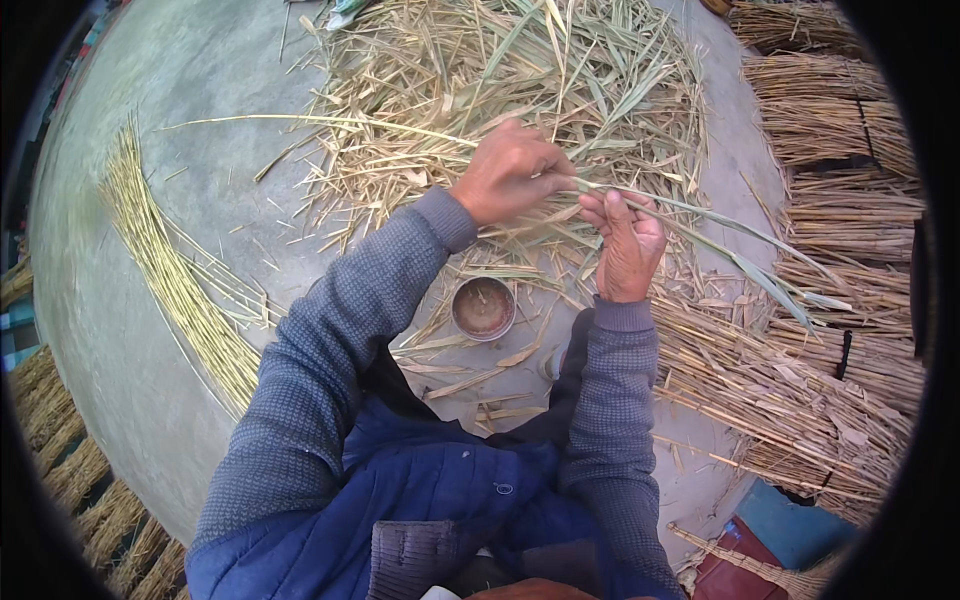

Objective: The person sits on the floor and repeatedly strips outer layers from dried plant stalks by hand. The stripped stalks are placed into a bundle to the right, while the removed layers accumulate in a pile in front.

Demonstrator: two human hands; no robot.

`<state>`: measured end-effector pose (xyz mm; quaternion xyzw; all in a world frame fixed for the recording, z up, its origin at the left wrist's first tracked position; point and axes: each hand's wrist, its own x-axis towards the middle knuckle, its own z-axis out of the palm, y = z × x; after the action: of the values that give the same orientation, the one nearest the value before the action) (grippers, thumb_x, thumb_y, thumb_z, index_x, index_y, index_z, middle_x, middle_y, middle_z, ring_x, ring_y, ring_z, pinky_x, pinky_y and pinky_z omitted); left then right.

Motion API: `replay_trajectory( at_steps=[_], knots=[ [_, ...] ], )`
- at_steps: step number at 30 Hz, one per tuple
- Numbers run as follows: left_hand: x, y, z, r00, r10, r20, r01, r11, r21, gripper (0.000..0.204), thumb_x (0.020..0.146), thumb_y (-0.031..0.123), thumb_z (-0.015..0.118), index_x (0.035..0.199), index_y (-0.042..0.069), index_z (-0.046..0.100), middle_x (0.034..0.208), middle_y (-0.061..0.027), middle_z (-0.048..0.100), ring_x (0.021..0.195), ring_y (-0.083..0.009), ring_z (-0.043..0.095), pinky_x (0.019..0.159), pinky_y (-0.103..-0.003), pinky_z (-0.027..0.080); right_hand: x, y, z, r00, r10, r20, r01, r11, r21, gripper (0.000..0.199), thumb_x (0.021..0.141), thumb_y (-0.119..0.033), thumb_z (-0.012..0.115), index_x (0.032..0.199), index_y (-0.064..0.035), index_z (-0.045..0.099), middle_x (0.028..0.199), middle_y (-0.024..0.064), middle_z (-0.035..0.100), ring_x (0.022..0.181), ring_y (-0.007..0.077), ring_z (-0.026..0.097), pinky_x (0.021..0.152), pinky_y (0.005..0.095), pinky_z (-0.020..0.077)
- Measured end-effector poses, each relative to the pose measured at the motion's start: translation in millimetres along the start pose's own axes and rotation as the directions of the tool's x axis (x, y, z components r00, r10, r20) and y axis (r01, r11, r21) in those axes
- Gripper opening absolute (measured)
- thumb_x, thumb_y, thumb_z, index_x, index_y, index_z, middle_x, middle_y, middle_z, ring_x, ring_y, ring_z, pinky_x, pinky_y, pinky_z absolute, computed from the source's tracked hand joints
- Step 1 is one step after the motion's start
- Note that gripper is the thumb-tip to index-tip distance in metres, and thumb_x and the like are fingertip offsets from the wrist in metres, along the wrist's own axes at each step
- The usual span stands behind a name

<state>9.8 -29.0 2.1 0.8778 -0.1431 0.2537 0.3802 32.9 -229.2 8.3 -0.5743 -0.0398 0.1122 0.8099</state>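
Observation:
A long, thin reed stalk [330,119] crosses in front of me, its pale yellow bare length reaching far to the left. Toward the right it ends in green leaves [745,262] that hang past my fingers. My left hand [513,172] is closed around the stalk, thumb and fingertips pinched together. Just to its right, my right hand [630,243] grips the leafy part between thumb and curled fingers. Beneath both hands lies a large heap of dry and greenish stripped leaves [450,85]. Between my legs stands a small round metal bowl [483,338] with brownish contents.
On the left, slim bare yellow stalks [180,285] lie in a loose sheaf on the grey concrete floor [225,70]. Unstripped stalks [760,385] are piled at right, beside tied bundles [830,110]. More bundles [75,470] line the lower left. A red object [738,565] sits at lower right.

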Motion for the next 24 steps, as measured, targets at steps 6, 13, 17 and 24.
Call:
replay_trajectory(
  at_steps=[6, 13, 17, 24],
  knots=[
    [3, 9, 4, 0.996, -0.062, -0.063, 0.056, 0.994, -0.096, 0.014, 0.073, 0.021, 0.082, 0.078, 0.01, 0.075, 0.072, -0.0051, 0.069, 0.068, -0.0235, 0.061, 0.07, -0.037, 0.042, 0, 1, -3, 0.999, 0.042, -0.009, -0.042, 0.999, 0.033, 0.022, 0.095, -0.008, 0.066, 0.108, 0.0068, 0.056, 0.094, 0.0186, 0.07, 0.083, 0.0234, 0.073, 0.073, 0.0282, 0.0608],
    [17, -22, -56, 0.783, -0.585, -0.212, 0.351, 0.696, -0.626, 0.014, 0.088, 0.015, 0.076, 0.095, 0.004, 0.069, 0.083, -0.0045, 0.075, 0.07, -0.006, 0.065, 0.062, -0.019, 0.05, 11, 6, -36, 0.991, 0.069, -0.112, -0.069, 0.998, -0.004, 0.021, 0.095, -0.008, 0.066, 0.108, 0.0049, 0.056, 0.093, 0.017, 0.069, 0.08, 0.0204, 0.072, 0.069, 0.0261, 0.06],
    [9, -58, -80, 0.796, -0.525, -0.301, 0.397, 0.829, -0.394, 0.018, 0.088, 0.018, 0.076, 0.099, 0.007, 0.069, 0.083, -0.0026, 0.074, 0.071, -0.0077, 0.063, 0.065, -0.023, 0.049, 10, 4, -40, 0.995, 0.063, -0.081, -0.063, 0.998, -0.004, 0.021, 0.095, -0.008, 0.067, 0.108, 0.004, 0.056, 0.095, 0.0163, 0.069, 0.082, 0.0202, 0.072, 0.071, 0.0261, 0.06],
    [12, -33, -31, 1.0, -0.021, 0.006, 0.02, 0.99, 0.139, 0.021, 0.084, 0.032, 0.074, 0.088, 0.011, 0.072, 0.079, -0.0033, 0.07, 0.075, -0.0226, 0.061, 0.081, -0.038, 0.041, 10, 4, -28, 0.997, 0.071, -0.006, -0.071, 0.997, 0.007, 0.022, 0.094, -0.011, 0.069, 0.11, 0.0008, 0.058, 0.1, 0.0144, 0.071, 0.086, 0.0204, 0.072, 0.075, 0.0269, 0.0597]
  ],
)
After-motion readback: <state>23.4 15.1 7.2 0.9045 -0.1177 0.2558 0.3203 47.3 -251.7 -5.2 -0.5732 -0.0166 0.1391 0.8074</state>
